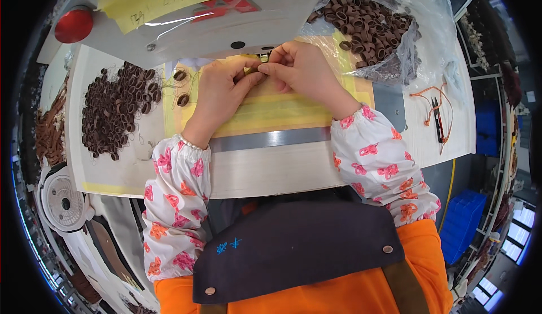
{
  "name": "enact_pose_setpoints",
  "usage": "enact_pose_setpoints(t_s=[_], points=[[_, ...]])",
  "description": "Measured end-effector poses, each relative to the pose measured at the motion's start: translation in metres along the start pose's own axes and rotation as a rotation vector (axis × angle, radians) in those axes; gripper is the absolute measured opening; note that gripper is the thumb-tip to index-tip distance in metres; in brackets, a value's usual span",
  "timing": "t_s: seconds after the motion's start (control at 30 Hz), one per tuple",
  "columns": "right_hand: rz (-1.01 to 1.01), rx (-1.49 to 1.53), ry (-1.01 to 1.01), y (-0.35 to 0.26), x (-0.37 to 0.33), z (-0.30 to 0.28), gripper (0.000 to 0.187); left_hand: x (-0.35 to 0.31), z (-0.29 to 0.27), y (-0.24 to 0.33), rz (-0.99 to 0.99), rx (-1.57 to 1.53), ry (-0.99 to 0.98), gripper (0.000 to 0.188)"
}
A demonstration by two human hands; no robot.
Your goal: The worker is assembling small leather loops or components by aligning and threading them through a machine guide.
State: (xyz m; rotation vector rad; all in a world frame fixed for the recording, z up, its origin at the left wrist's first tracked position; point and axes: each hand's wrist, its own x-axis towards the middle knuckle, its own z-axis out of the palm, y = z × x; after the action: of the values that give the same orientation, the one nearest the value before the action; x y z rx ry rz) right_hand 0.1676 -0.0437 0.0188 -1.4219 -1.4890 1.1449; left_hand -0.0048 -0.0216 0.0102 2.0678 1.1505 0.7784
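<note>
My left hand (221,91) and my right hand (304,72) meet at the front of a pale sewing machine (197,31), over its yellow-taped bed (265,108). Fingers of both are pinched together, tips almost touching. Whatever lies between them is too small and covered to make out. A shiny metal part of the machine (263,57) shows just behind the fingertips. Beside my left wrist lie two brown loops (183,100) with loose threads. Farther left spreads a heap of similar dark brown loops (116,113), thread ends trailing from it.
At the back right a clear plastic bag (437,37) holds many brown loops (375,29). Dark thread snips (437,121) with an orange cord lie on the table's right. A red button (74,25) sits on the machine. Below the table's left edge is a white fan (63,199); blue crates (463,223) stand right.
</note>
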Motion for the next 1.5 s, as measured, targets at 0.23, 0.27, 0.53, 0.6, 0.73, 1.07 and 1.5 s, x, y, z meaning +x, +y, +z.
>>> enact_pose_setpoints(t_s=[0.23, 0.27, 0.53, 0.6, 0.73, 1.07, 1.5], points=[[-0.438, -0.362, 0.251, 0.014, 0.000, 0.005, 0.008, 0.007, 0.009, -0.002, -0.179, -0.026, 0.067, 0.023], [-0.464, -0.386, 0.280, 0.016, 0.001, 0.006, 0.007, 0.008, 0.009, -0.004, -0.204, -0.010, 0.068, 0.024], [-0.455, -0.372, 0.322, 0.013, 0.003, 0.009, 0.006, 0.011, 0.010, -0.008, -0.195, -0.019, 0.091, 0.025], [-0.463, -0.372, 0.335, 0.015, 0.003, 0.009, 0.006, 0.011, 0.011, -0.007, -0.196, -0.022, 0.091, 0.023], [-0.506, -0.403, 0.353, 0.017, 0.005, 0.010, 0.006, 0.012, 0.007, -0.002, -0.210, 0.026, 0.067, 0.021], [-0.420, -0.444, 0.303, 0.010, 0.005, 0.005, 0.010, 0.015, 0.004, -0.001, -0.221, 0.114, 0.014, 0.024], [-0.300, -0.421, 0.256, 0.011, 0.007, 0.001, 0.014, 0.017, 0.005, -0.003, -0.247, 0.024, 0.043, 0.042]])
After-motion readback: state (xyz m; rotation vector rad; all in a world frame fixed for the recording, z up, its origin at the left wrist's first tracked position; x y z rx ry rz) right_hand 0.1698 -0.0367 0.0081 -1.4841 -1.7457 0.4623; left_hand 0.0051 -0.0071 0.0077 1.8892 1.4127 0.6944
